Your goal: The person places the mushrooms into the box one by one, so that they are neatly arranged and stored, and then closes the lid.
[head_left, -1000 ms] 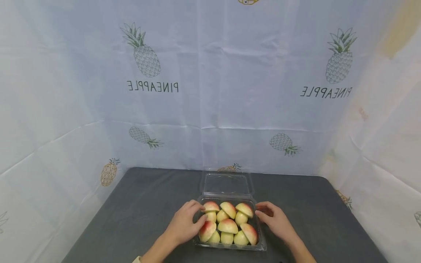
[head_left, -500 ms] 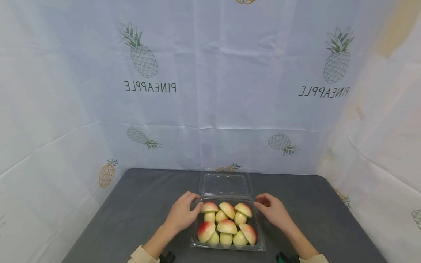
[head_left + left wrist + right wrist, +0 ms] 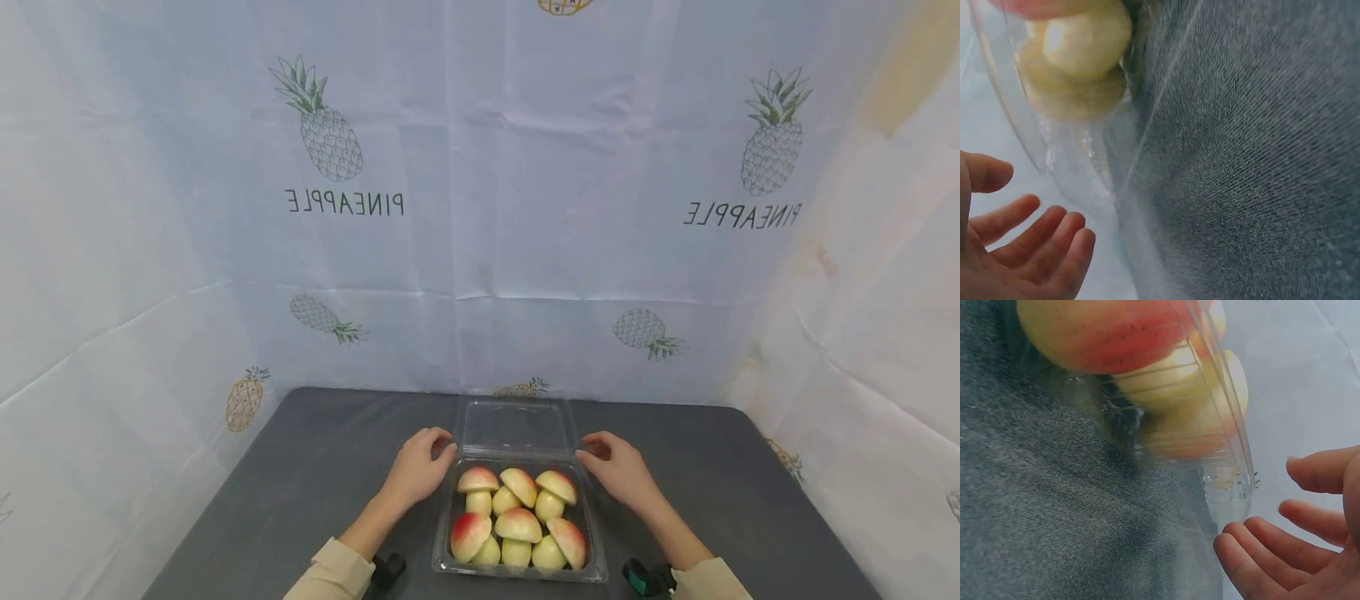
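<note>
A clear plastic clamshell box (image 3: 441, 563) stands on the dark table with its lid (image 3: 517, 427) folded back. Inside sit several mushroom-shaped pieces (image 3: 517, 527) with red-and-yellow caps and pale yellow stems. My left hand (image 3: 416, 468) is beside the box's left back corner, near the hinge, fingers loosely bent and holding nothing. At the opposite back corner is my right hand (image 3: 621, 473), its fingers relaxed and likewise without anything in them. Both wrist views show the left fingers (image 3: 1044, 234) and right fingers (image 3: 1272, 556) spread apart near the clear plastic.
The dark grey tabletop (image 3: 337, 442) runs back to a pale cloth (image 3: 480, 208) printed with pineapples, which also covers both sides. Dark bands with small devices (image 3: 647, 577) are worn at the wrists, below beige sleeves (image 3: 333, 573).
Both hands have slid away from me along the box's sides, from beside the mushroom-shaped pieces to the hinge corners. The box and its lid stay about where they were.
</note>
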